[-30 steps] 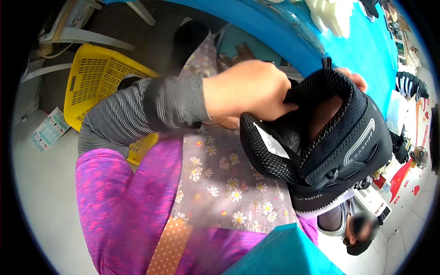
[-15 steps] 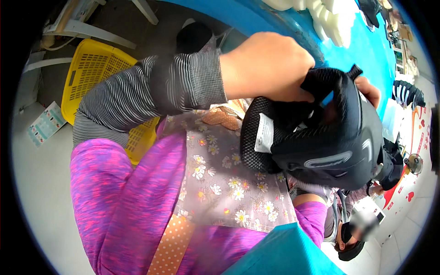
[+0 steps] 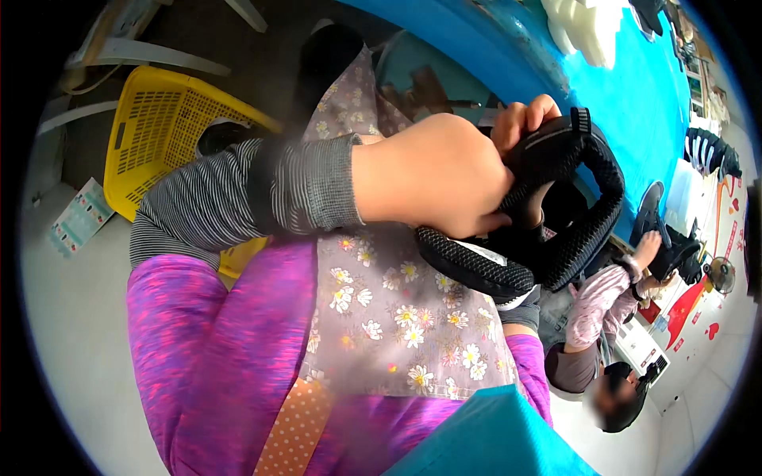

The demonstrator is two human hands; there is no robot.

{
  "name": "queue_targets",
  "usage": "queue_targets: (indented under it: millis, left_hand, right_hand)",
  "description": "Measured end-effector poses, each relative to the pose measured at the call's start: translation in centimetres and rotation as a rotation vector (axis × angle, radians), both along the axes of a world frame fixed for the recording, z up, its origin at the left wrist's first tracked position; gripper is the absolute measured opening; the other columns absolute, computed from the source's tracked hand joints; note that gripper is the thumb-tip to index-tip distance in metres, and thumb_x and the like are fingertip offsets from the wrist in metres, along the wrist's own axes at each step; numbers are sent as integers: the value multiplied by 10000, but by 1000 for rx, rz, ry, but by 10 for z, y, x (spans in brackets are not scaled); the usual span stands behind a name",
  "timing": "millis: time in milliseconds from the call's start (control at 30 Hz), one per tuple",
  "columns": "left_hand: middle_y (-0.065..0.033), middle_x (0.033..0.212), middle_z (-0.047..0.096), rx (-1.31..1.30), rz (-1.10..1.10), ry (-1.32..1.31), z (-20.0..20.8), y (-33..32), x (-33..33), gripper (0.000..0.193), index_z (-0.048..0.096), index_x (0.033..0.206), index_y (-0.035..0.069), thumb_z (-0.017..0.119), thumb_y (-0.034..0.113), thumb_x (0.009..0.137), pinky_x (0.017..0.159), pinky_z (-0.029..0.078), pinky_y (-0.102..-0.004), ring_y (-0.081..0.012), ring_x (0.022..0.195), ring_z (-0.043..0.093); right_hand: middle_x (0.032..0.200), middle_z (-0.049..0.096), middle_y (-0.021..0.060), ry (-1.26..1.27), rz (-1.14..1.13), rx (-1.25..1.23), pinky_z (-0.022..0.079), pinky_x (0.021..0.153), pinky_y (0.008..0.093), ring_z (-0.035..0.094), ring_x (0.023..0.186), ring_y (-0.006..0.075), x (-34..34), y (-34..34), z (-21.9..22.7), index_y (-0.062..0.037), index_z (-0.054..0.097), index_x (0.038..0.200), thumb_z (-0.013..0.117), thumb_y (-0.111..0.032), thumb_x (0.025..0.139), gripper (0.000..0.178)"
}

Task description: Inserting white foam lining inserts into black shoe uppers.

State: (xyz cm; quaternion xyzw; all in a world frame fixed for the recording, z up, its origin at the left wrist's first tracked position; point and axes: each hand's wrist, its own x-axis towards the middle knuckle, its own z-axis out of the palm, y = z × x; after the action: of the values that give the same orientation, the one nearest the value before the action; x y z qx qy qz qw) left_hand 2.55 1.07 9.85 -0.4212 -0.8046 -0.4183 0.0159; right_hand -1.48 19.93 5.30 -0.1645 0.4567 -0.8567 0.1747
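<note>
A black mesh shoe (image 3: pixel 583 230) is held over my lap, its opening facing me and its heel pull loop at the top. Against the near side of the opening is my left hand (image 3: pixel 444 178), its thumb bent at the padded tongue and some of its fingers hidden in the shoe. Curled fingers of my right hand (image 3: pixel 525 123) show at the far side beside the heel collar. Most of that hand and its forearm are hidden behind the shoe. A white label shows inside the tongue.
Left, a yellow plastic basket (image 3: pixel 151 127) holds a dark shoe (image 3: pixel 222 136). A blue tabletop (image 3: pixel 627 111) spans the upper right, with white pieces (image 3: pixel 583 32) on it. At right, another person (image 3: pixel 595 317) handles a dark shoe (image 3: pixel 649 210). A fan (image 3: pixel 720 275) stands beyond.
The shoe has turned so that its opening and heel loop face me more. My left hand has shifted lower and left. The right fingers now show at the heel's left. The co-worker's arm has extended.
</note>
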Motion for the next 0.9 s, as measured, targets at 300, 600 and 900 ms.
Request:
queue_targets:
  millis: [300,600,900]
  left_hand:
    - [-142,579,560,287,-111,-108,-9,0,3,412,619,663,59,690,414,860,513,447,-426,-363,550,579]
    - [-149,575,546,68,-124,-137,6,-9,-2,404,601,641,57,713,381,853,505,433,-421,-354,552,573]
    - [-143,598,540,397,-277,-216,2,5,1,297,638,691,29,760,260,831,510,422,-400,-357,570,557]
  right_hand:
    - [706,552,85,-88,-237,235,420,540,283,499,601,158,41,2,40,-79,489,977,772,-230,839,350]
    - [598,523,90,296,-229,215,364,425,302,450,467,164,29,34,59,-73,498,925,644,-337,939,302]
    - [689,560,104,-37,9,-189,335,415,245,457,498,139,24,-3,21,-71,453,946,668,-236,933,272]
